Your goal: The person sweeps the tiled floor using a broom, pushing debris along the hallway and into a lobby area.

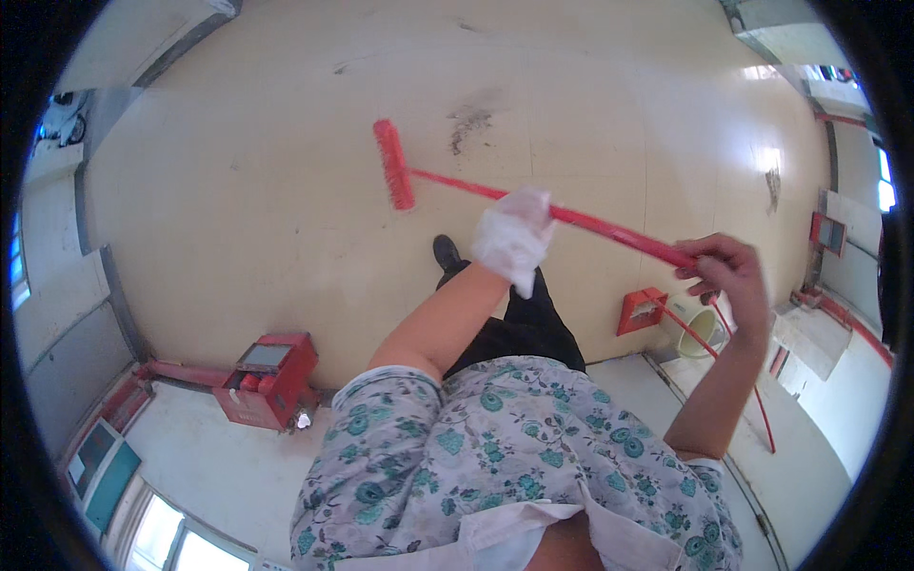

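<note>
A red long-handled brush reaches across the view, its bristled head [394, 164] on or just above the beige floor at upper left. My left hand [515, 227], in a thin whitish glove or plastic wrap, is closed round the middle of its red handle [614, 233]. Near the handle's upper end is my right hand [721, 265], bare and slightly blurred, with the fingers curled about it. Dark scuff marks [469, 127] lie on the floor to the right of the brush head. A black shoe [446, 253] shows below the brush head.
Behind me on the right stand a red long-handled dustpan [638, 312] and a pale bucket [696, 328] by the wall. A red metal box [265, 385] holding red items is against the wall at lower left, beside a red pipe [187, 372]. More scuffs [773, 187] mark the floor at right.
</note>
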`<action>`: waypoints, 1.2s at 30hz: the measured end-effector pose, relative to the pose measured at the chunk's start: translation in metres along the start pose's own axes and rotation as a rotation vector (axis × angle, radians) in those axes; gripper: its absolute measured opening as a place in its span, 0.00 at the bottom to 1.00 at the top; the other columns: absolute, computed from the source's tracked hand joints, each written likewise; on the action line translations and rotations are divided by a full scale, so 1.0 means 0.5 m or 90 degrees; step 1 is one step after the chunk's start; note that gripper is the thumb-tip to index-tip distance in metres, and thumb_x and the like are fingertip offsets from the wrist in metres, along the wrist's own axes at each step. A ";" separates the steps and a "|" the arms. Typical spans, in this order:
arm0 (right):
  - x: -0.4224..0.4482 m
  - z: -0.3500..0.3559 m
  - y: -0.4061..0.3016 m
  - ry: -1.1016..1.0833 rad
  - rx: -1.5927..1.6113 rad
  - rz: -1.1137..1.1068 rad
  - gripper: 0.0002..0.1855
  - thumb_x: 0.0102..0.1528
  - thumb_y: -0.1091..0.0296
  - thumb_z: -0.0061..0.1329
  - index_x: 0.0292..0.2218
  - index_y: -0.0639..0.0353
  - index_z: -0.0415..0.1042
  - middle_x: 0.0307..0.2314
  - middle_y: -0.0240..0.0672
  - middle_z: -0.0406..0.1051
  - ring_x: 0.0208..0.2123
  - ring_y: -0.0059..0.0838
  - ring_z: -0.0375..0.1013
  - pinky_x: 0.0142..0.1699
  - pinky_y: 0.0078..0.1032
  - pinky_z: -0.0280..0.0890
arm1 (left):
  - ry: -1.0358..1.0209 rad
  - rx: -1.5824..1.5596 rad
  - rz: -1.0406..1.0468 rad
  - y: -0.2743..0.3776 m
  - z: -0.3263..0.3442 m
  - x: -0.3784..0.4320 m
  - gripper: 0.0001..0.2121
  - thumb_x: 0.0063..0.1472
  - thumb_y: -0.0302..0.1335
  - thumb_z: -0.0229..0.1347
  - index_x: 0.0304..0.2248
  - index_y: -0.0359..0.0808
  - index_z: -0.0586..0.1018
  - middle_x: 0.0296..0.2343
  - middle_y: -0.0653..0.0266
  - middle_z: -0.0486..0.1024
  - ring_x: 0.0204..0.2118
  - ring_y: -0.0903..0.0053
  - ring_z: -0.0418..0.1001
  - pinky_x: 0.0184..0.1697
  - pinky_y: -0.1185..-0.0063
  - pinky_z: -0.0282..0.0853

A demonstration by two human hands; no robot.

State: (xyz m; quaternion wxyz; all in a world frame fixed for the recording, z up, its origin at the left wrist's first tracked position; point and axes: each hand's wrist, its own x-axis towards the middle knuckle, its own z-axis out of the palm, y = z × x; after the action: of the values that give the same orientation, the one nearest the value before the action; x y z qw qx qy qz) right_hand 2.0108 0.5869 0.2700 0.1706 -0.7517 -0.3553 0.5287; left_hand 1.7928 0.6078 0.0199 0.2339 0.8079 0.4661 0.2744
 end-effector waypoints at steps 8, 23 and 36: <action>-0.032 0.164 0.090 0.052 -0.224 -0.278 0.10 0.48 0.78 0.41 0.35 0.66 0.70 0.25 0.38 0.71 0.26 0.27 0.70 0.30 0.23 0.65 | -0.288 -0.144 -0.227 -0.048 0.104 -0.096 0.12 0.57 0.38 0.46 0.26 0.36 0.70 0.25 0.52 0.70 0.31 0.59 0.69 0.36 0.70 0.64; -0.104 -0.060 0.549 -0.029 -0.139 0.096 0.15 0.47 0.63 0.48 0.33 0.66 0.68 0.25 0.47 0.70 0.28 0.41 0.70 0.34 0.32 0.64 | -0.603 0.045 0.284 0.270 0.204 0.085 0.18 0.52 0.32 0.48 0.42 0.35 0.68 0.39 0.52 0.68 0.39 0.62 0.69 0.43 0.72 0.64; 0.542 -0.420 0.658 0.250 -0.038 0.174 0.15 0.53 0.64 0.38 0.40 0.64 0.62 0.15 0.33 0.63 0.14 0.26 0.63 0.19 0.28 0.61 | -0.898 0.545 -0.192 -0.191 -0.140 -0.282 0.17 0.52 0.29 0.47 0.44 0.41 0.69 0.46 0.60 0.65 0.46 0.68 0.65 0.49 0.76 0.61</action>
State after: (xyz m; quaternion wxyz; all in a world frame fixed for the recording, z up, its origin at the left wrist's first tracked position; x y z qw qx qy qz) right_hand 2.3703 0.5787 -0.0401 0.1409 -0.8859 -0.2255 0.3801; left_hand 1.6284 0.5354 -0.0205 0.1777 0.7382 0.3776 -0.5300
